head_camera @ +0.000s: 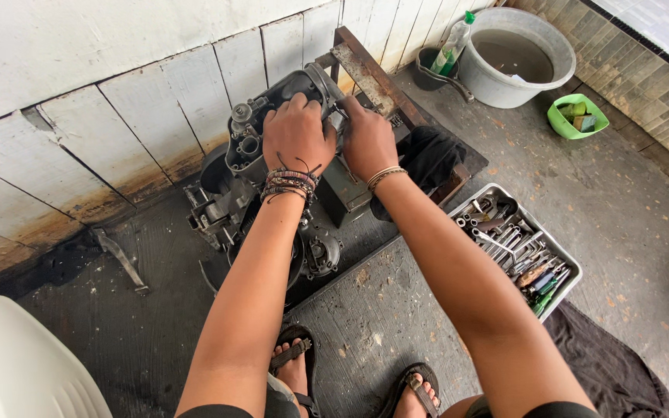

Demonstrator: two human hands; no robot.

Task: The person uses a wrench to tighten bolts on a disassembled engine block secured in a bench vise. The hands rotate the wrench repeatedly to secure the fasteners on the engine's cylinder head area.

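Note:
A dark, greasy engine block [257, 193] stands on the concrete floor against a white wall. My left hand [297, 133] grips the top of the engine casing, fingers curled over its edge, with several woven bracelets at the wrist. My right hand [367, 141] presses on the same part just to the right, fingers closed around something I cannot make out. A dark metal box [342, 193] sits below my wrists. A black rag [426, 159] lies to the right of my right hand.
A metal tray [567, 259] full of wrenches and sockets sits at right on a dark cloth [613, 371]. A grey basin [516, 56], a green-capped bottle [452, 45] and a small green tub [576, 116] stand at the back right. A white plastic object [17, 364] is at lower left.

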